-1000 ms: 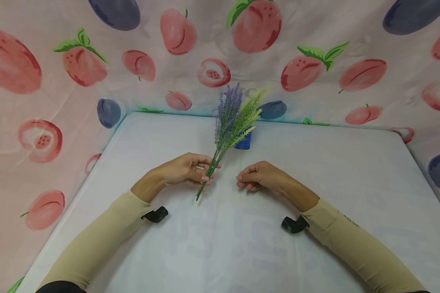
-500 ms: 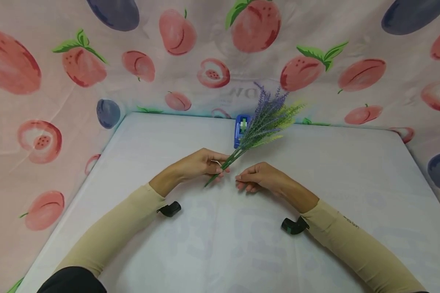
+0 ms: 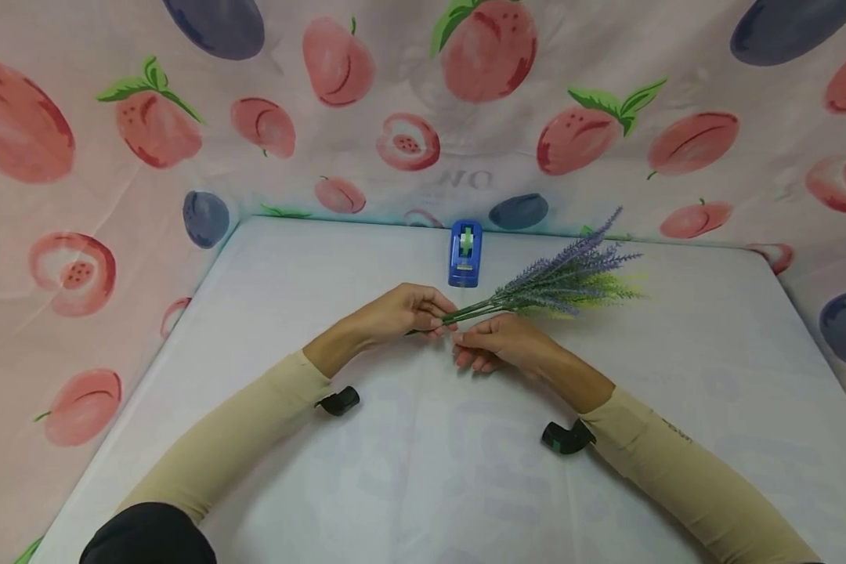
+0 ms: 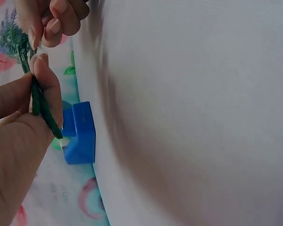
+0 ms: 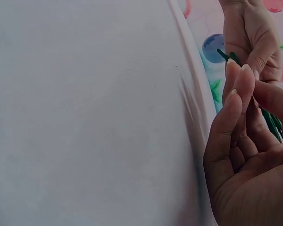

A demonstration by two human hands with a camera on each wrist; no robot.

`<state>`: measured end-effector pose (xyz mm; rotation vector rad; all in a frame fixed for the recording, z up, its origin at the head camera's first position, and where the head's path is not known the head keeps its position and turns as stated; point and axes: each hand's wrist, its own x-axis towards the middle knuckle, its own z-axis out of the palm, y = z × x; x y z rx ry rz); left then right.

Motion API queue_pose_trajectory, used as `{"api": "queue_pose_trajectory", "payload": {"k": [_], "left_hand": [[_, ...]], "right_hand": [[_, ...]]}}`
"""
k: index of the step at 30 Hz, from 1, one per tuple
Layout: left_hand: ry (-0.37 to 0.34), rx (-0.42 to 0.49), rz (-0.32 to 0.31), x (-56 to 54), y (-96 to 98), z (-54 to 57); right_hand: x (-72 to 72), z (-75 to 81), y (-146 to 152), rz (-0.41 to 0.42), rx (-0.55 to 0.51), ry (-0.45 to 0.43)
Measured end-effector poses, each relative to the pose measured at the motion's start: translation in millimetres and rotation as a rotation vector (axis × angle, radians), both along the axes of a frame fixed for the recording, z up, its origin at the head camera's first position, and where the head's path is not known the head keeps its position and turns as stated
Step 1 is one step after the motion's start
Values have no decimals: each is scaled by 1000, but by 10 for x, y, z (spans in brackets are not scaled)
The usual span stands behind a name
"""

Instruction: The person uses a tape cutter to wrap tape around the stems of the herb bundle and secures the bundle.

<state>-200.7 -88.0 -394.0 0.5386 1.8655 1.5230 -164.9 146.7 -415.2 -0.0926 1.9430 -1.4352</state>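
Note:
A bunch of artificial lavender stems (image 3: 560, 286), with purple and yellow-green flower heads, slants to the right above the table. My left hand (image 3: 412, 311) pinches its green stems near their lower ends. In the left wrist view, the cut ends of the stems (image 4: 45, 106) stick out past the thumb and fingers. Just beside the stems is my right hand (image 3: 497, 342), its fingers loosely bent and its fingertips close to the left hand's. Nothing shows between those fingers in the right wrist view, where the right hand (image 5: 245, 155) partly hides the stems.
A blue tape dispenser (image 3: 464, 254) with a green roll stands at the back middle of the white table (image 3: 423, 470). Behind the table hangs a fruit-printed cloth (image 3: 409, 70). Black camera mounts (image 3: 567, 436) jut from both sleeves.
My left hand has moved right, turning the lavender bunch from nearly upright to lean far right. The tape dispenser is now uncovered. My right hand has stayed in place.

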Motion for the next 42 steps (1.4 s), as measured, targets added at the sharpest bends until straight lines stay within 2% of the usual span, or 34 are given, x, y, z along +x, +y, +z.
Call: {"api": "queue_pose_trajectory", "payload": {"k": [5, 11, 15, 24, 31, 36, 40, 42], "left_hand": [[42, -16, -12, 8, 30, -26], [42, -20, -37, 25, 65, -28], [32, -10, -37, 21, 79, -34], [-23, 3, 6, 7, 97, -56], [-19, -20, 10, -22, 92, -58], [10, -29, -15, -58, 85, -56], [13, -33, -17, -65, 89, -57], [-10, -29, -7, -67, 89, -57]], "right_hand": [[37, 2, -10, 5, -15, 1], [76, 20, -19, 9, -58, 50], [87, 53, -33, -9, -60, 100], [99, 86, -102, -63, -25, 173], [126, 134, -111, -112, -12, 263], [121, 151, -101, -147, -23, 294], [122, 196, -87, -163, -17, 369], [131, 227, -81, -121, 52, 485]]}}
